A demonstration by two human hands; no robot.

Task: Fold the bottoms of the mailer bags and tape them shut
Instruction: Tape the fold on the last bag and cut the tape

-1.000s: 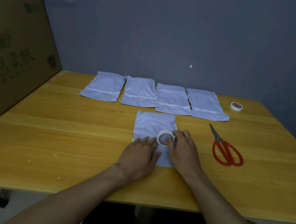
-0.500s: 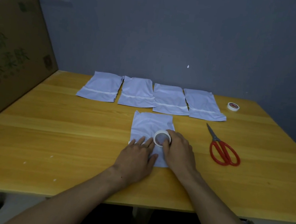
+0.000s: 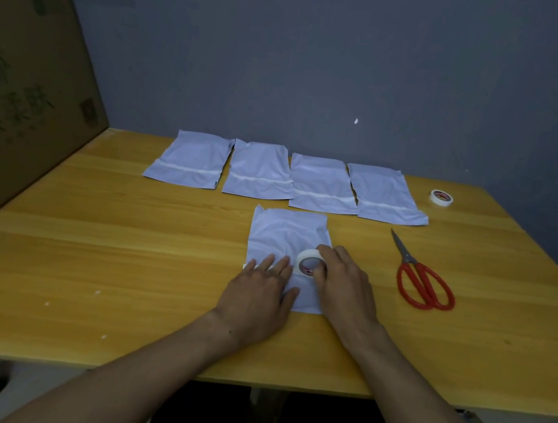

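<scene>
A white mailer bag [image 3: 285,236] lies flat in the middle of the wooden table [image 3: 93,260]. My left hand [image 3: 258,298] presses flat on its lower left part, fingers straight. My right hand [image 3: 345,287] grips a white roll of tape [image 3: 308,261] standing on the bag. A short strip of tape shows at the bag's left edge by my left fingertips. Behind, a row of several white mailer bags [image 3: 321,185] lies with a tape band across each.
Red-handled scissors [image 3: 422,278] lie to the right of the bag. A second tape roll [image 3: 441,198] sits at the far right of the table. A large cardboard box [image 3: 25,88] stands along the table's left side. A grey wall is behind.
My right hand has slid the tape roll slightly left across the bag, closer to my left fingers. My left hand stays pressed on the bag.
</scene>
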